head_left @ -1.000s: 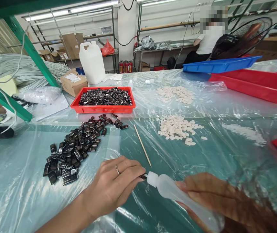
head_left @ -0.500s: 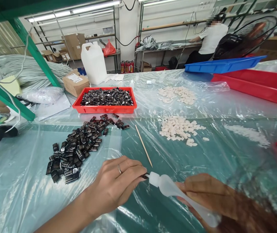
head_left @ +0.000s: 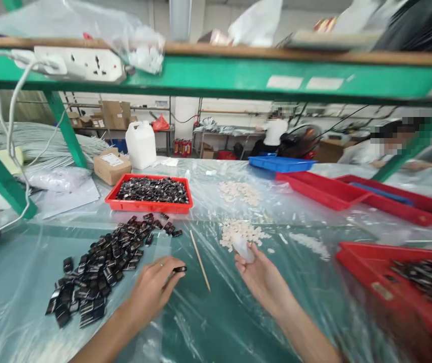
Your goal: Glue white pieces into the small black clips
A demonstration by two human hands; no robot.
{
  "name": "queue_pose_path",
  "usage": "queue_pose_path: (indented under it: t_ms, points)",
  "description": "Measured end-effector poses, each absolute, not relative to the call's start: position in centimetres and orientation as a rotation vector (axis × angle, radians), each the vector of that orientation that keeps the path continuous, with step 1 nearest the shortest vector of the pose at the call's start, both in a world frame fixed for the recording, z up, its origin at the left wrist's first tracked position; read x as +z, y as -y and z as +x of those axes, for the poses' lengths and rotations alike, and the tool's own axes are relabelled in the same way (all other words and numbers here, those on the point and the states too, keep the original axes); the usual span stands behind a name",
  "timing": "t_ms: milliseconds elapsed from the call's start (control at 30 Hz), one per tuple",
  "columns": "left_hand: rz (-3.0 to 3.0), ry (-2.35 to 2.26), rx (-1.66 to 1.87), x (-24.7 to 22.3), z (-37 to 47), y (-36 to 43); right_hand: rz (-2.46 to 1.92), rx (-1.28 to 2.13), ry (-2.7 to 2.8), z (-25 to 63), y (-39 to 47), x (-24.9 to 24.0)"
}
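No writing can be read anywhere: the white label on the cardboard box [head_left: 112,167] is too small, and the pale stickers on the green shelf beam [head_left: 216,75] are blurred.

Left hand [head_left: 151,290] rests on the plastic sheet [head_left: 19,302], fingers curled, thumb and forefinger pinching one small black piece [head_left: 180,269] at its end. A ring shows on one finger. That piece sits just above the sheet, right of the loose pile of black pieces [head_left: 102,264] and just left of the thin wooden stick [head_left: 199,259], which lies slanted on the sheet.

Right hand [head_left: 263,277] is wrapped around a translucent white squeeze bottle [head_left: 244,248], fingers closed on it, the tip pointing away toward the near heap of white bits [head_left: 240,232]. The hand hides the bottle's lower part.

The black pieces are glossy, blocky, small rectangles catching the light. More of them fill the shallow red tray [head_left: 148,205] behind the pile, and another red tray [head_left: 397,297] at the right edge holds some too, blurred. The white bits are matte and pebble-like; a second heap [head_left: 240,191] lies farther back. The sheet is clear, wrinkled and shiny over a teal tabletop. A white plastic jug [head_left: 140,144] stands beyond the box. A blue tray [head_left: 280,163] sits by long red trays [head_left: 321,189]. A white power strip [head_left: 81,63] hangs on the beam.
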State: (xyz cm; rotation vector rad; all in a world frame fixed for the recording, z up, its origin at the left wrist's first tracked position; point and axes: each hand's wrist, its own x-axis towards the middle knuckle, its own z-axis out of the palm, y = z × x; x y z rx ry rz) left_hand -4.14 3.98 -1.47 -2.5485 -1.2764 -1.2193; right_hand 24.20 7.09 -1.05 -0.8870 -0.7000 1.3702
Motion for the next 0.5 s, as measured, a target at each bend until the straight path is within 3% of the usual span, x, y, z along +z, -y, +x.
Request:
queue_pose_path:
  t_ms: [500]
  points:
    - [-2.398, 1.229, -1.307, -2.1, -4.8, -5.2, -0.818, 1.141, 0.709, 25.1, -8.0, -1.0]
